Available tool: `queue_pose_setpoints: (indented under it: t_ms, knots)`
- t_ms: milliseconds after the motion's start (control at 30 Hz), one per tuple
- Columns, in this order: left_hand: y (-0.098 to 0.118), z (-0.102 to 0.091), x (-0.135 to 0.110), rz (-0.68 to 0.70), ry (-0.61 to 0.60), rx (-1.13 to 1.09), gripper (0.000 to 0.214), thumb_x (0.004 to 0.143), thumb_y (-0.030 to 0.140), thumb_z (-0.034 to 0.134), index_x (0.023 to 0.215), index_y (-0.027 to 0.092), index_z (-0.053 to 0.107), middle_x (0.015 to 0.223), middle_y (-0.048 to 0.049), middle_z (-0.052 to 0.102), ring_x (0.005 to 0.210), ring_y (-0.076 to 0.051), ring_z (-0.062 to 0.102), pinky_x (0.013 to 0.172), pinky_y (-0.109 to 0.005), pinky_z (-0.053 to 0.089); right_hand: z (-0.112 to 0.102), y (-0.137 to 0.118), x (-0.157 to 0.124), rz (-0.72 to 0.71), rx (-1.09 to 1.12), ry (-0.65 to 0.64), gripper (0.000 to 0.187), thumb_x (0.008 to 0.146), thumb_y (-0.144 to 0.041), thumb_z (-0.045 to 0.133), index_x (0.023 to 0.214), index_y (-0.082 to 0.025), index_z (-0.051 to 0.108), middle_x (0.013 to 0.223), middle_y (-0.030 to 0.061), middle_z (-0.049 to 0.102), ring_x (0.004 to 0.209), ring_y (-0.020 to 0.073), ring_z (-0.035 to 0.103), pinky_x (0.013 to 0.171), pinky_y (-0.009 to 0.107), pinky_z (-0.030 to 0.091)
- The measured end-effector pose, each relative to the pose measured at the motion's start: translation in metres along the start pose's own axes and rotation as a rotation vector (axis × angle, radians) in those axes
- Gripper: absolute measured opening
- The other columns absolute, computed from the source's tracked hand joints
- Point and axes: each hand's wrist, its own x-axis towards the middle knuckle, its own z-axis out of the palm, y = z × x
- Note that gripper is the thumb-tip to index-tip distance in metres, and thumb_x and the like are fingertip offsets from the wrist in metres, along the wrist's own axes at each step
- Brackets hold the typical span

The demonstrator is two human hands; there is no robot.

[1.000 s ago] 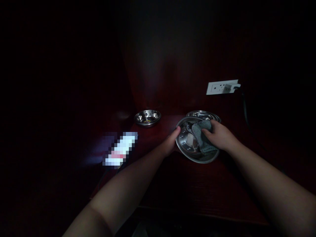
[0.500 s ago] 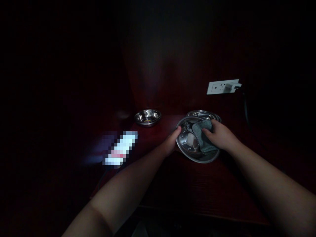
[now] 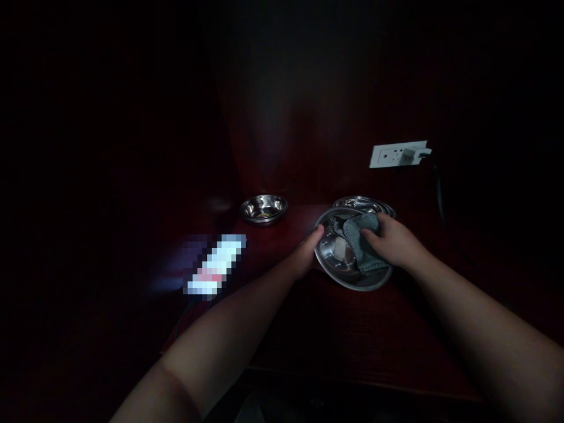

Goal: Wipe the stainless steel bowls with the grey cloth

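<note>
The scene is very dark. My left hand (image 3: 306,252) grips the left rim of a shiny steel bowl (image 3: 337,261), tilting its inside toward me above a dark red wooden table (image 3: 348,335). My right hand (image 3: 394,241) is closed on a grey-green cloth (image 3: 359,238) pressed into the bowl's right side. Just behind the bowl sits a stack of steel bowls (image 3: 363,204), partly hidden by my right hand and the cloth.
Another steel bowl (image 3: 263,208) rests on the table at the back left. A lit, blurred-out phone screen (image 3: 215,265) lies to the left. On the dark back wall is a white socket (image 3: 392,155) with a plug and a black cable running down.
The cloth and my right hand have shifted slightly inside the bowl. Otherwise the hands, bowl and table look the same.
</note>
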Motion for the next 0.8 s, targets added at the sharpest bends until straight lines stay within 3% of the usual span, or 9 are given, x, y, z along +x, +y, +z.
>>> queue_pose_setpoints:
  t_ms: [800]
  knots:
    - [-0.0016, -0.0037, 0.0018, 0.0, 0.006, 0.02, 0.063, 0.084, 0.06, 0.037, 0.124, 0.015, 0.054, 0.113, -0.0139, 0.064, 0.107, -0.03, 0.058, 0.095, -0.047, 0.041, 0.0009, 0.0008, 0.0006, -0.001, 0.03, -0.001, 0.024, 0.077, -0.035, 0.051, 0.094, -0.018, 0.054, 0.083, 0.0091, 0.064, 0.075, 0.0227, 0.061, 0.066, 0.032, 0.045]
